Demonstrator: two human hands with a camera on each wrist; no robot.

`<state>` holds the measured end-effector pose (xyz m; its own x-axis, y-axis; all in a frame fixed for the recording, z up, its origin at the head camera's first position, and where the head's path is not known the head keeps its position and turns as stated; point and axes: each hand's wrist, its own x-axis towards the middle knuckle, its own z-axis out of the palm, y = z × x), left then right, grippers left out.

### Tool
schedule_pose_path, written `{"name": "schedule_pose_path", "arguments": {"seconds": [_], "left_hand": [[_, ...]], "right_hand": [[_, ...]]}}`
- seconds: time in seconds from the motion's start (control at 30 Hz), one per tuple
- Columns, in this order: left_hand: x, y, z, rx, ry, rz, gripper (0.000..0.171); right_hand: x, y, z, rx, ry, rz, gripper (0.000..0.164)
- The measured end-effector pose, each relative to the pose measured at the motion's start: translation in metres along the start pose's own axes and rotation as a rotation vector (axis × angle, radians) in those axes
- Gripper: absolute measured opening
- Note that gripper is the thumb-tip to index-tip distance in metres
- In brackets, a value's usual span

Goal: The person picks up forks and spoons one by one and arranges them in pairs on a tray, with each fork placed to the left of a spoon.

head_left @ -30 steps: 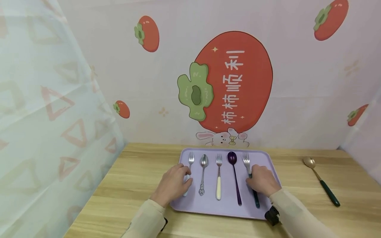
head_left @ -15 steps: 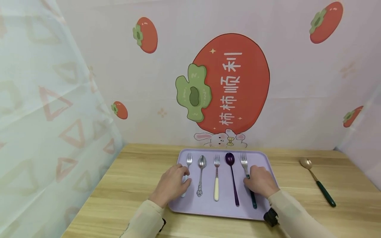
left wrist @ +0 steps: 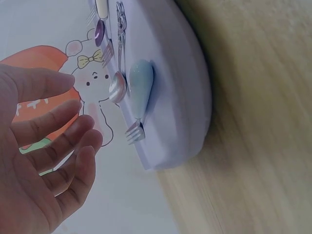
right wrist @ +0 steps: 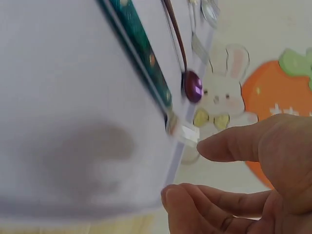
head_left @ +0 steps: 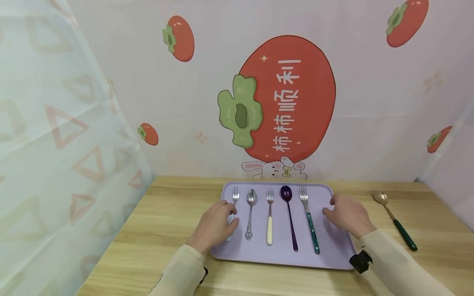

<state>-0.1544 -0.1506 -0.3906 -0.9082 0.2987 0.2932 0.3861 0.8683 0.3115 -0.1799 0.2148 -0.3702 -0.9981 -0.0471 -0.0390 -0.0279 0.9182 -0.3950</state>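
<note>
A lilac tray (head_left: pixel 255 253) bears a row of cutlery. My left hand (head_left: pixel 214 226) hovers over its left end, fingers loosely bent and holding nothing, partly hiding a fork with a pale blue handle (left wrist: pixel 141 85). To the right lie a silver spoon (head_left: pixel 252 198) with an ornate handle, a fork with a cream handle (head_left: pixel 270 231) and a long purple spoon (head_left: pixel 286 193). Beyond them is a fork with a marbled green handle (head_left: pixel 312 231). Above the tray's right edge is my right hand (head_left: pixel 349 216), its thumb and fingers apart with nothing between them.
A gold spoon with a dark green handle (head_left: pixel 404 234) lies on the wooden table (head_left: pixel 166 213), right of the tray. A printed cloth backdrop (head_left: pixel 192 94) rises behind the table, and another cloth (head_left: pixel 74 144) hangs at the left.
My right hand has moved right, away from the green-handled fork, whose handle is now fully visible. The left hand has stayed nearly still, and the cutlery keeps its places.
</note>
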Motion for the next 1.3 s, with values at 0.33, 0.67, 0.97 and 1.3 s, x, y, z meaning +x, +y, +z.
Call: {"name": "schedule_pose_path", "arguments": {"seconds": [0.33, 0.67, 0.97, 1.3], "left_hand": [[-0.006, -0.001, -0.002, -0.006, -0.036, -0.032, 0.016], [0.000, -0.001, -0.002, -0.010, -0.018, -0.021, 0.016], [-0.003, -0.001, -0.002, -0.009, -0.040, -0.045, 0.016], [-0.003, -0.001, -0.003, -0.006, -0.030, -0.015, 0.016]], "right_hand": [[-0.002, 0.048, -0.015, -0.040, 0.024, 0.007, 0.047], [0.002, 0.091, -0.030, -0.101, 0.069, -0.027, 0.050], [0.002, 0.120, -0.031, -0.112, 0.005, 0.053, 0.058], [0.005, 0.143, -0.035, -0.168, -0.060, 0.109, 0.065]]}}
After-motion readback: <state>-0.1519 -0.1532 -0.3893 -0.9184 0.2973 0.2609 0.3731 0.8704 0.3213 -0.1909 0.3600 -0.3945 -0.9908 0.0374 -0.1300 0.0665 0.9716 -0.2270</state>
